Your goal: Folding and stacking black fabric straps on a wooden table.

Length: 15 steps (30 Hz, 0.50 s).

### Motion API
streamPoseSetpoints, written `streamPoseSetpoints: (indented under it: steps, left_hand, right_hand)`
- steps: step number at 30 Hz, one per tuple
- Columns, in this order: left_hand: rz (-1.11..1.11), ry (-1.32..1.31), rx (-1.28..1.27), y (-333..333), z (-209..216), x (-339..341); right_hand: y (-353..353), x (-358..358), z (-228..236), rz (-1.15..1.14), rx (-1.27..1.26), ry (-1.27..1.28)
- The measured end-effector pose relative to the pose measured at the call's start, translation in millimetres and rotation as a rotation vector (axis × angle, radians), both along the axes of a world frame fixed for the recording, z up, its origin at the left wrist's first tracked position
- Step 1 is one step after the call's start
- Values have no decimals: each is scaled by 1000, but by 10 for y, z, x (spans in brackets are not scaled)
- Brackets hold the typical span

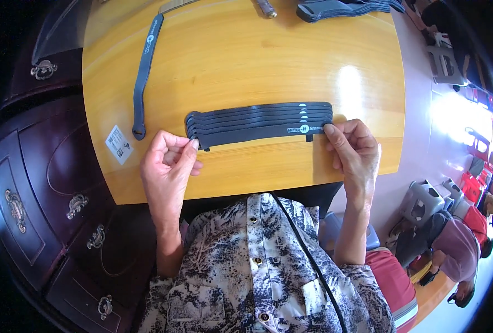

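Note:
A fanned stack of several dark grey storage straps (257, 119) lies across the near middle of the wooden table, each overlapping the one behind. My left hand (170, 158) pinches the left end of the nearest strap between thumb and fingers. At the stack's other end, my right hand (354, 147) grips the nearest strap's right tip, thumb on top. Small dark tabs stick out below the front strap near both ends. Farther left, a single strap (143, 75) lies lengthwise by itself.
A white printed label (119, 145) is at the table's left edge. More dark straps (343, 8) are piled at the far right, with a small cylindrical item (267, 8) beside them. Dark drawers (63, 183) stand at left. Stools (424, 204) and other people (457, 244) are at right.

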<state>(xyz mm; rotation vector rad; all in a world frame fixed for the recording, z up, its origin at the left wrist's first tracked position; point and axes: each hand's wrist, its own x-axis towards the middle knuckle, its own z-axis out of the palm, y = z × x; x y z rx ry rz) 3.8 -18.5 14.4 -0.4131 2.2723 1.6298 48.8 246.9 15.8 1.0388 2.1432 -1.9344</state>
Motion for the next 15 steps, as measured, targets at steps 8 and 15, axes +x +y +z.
streamPoseSetpoints:
  steps: [8, 15]
  left_hand:
    - [12, -14, 13, 11, 18, 1]
    - [11, -22, 2, 11, 20, 0]
  right_hand:
    - [1, -10, 2, -12, 22, 5]
    - [-7, -12, -26, -14, 25, 18]
